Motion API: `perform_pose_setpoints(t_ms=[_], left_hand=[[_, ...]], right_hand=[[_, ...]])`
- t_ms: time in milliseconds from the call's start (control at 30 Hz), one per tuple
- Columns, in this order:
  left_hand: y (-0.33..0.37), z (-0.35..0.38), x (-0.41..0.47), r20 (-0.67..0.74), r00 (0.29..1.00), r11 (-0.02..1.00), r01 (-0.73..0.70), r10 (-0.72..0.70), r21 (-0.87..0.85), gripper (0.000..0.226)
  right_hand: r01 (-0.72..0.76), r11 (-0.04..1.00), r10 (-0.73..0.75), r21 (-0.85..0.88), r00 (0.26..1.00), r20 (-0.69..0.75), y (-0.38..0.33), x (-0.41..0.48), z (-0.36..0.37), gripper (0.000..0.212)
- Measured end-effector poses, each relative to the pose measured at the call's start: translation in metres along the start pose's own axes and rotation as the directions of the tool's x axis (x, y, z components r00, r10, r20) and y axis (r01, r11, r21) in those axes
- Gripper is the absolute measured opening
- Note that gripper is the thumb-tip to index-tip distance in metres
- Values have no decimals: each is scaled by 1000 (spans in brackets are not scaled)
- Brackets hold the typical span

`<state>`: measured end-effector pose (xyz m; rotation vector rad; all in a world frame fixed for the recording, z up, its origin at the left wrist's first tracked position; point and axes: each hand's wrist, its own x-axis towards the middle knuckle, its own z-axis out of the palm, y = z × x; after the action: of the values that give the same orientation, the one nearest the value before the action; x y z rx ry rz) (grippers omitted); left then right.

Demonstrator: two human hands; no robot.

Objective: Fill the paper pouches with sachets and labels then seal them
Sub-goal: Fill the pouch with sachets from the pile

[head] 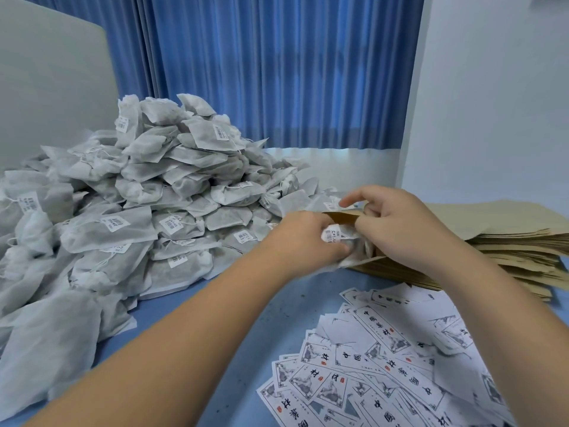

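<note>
One white gauzy sachet [354, 252], barcode sticker [332, 236], brown paper pouch [341, 217]

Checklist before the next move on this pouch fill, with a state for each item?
1. Pouch mouth held open by right hand: ok.
2. Left hand grip on sachet: ok.
3. Sachet fully inside pouch: not ok, part of it shows outside the mouth.
4. Labels at hand: ok, loose on the table under the right forearm.
5. Label already in pouch: cannot tell.
</note>
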<state>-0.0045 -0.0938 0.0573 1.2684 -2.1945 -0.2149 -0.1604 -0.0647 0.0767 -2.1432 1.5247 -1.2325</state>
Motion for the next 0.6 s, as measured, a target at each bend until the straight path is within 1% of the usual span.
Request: perform_pose_setpoints(t_ms=[67,100,133,167,200,233,267,300,367,400,433,467,500,533,567,600], left_hand=[[10,3,6,-46,995,995,96,-94,40,37],[13,4,8,-69,988,990,138,-137,14,35],[16,4,9,-56,983,984,172,-174,-52,30],[17,3,10,0,981,965,189,-192,-180,21],[18,0,9,83,978,915,210,-193,-344,12],[17,-2,8,187,968,839,241,-170,-487,16],[15,-4,6,269,956,765,260,-117,-590,30],[11,-7,5,298,953,723,245,-57,-646,39],[4,-12,0,245,968,690,140,55,-710,45],[-1,-12,-2,198,978,691,100,63,-716,44],[-4,-13,-3,146,989,705,81,32,-705,43],[-6,-13,-5,87,996,751,83,-34,-656,41],[-8,-11,-5,16,992,825,115,-127,-553,40],[-9,-9,-5,-59,977,900,165,-206,-402,40],[-8,-8,-7,-110,962,950,223,-251,-219,41],[-6,-7,-8,-117,958,965,260,-263,-47,42]], right_hand=[[7,1000,-7,19,1000,-5,-2,0,2,34],[7,1000,-6,28,1000,-15,-3,0,3,33],[3,1000,-2,31,1000,-26,-3,0,4,32],[-3,1000,4,25,999,-37,-2,1,4,31],[-10,1000,11,12,999,-48,-1,1,3,31],[-19,1000,19,-2,998,-58,1,1,2,31],[-26,1000,25,-9,998,-65,2,2,0,32],[-31,999,30,-9,997,-71,3,2,-2,32],[-34,999,34,2,996,-82,5,2,-5,33],[-34,999,35,10,996,-87,5,3,-6,33],[-31,999,33,17,995,-90,5,3,-6,32],[-26,999,28,21,996,-89,5,3,-6,32],[-22,1000,24,20,996,-86,5,3,-5,31],[-18,1000,20,15,997,-80,5,3,-4,30],[-14,1000,15,11,997,-73,5,3,-4,30],[-9,1000,10,10,998,-68,4,2,-3,30]])
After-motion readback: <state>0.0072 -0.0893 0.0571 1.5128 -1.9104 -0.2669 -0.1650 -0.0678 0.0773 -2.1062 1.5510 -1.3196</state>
